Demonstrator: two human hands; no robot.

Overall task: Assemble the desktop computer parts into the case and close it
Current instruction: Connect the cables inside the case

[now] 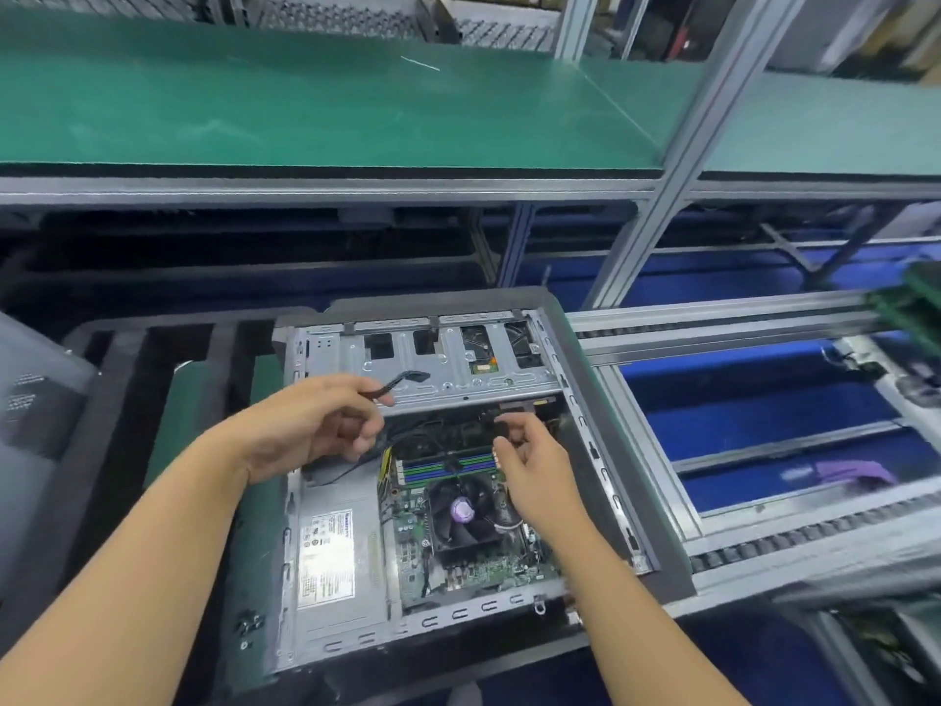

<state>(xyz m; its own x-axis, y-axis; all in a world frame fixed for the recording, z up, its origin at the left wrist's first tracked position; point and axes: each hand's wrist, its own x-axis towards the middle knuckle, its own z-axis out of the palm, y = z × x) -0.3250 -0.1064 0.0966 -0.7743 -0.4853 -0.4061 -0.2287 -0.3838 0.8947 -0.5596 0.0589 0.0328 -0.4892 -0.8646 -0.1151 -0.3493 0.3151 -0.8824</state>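
Observation:
An open desktop case lies on its side on a black tray. Inside I see the motherboard with a CPU fan, memory slots, a grey power supply at the left and a metal drive cage at the far end. My left hand pinches a black cable whose connector lies over the drive cage. My right hand pinches a small black connector just below the cage.
The black tray sits on a conveyor with roller rails running to the right. A green-topped shelf spans the back above. A grey panel stands at the far left. Blue surfaces show under the rails.

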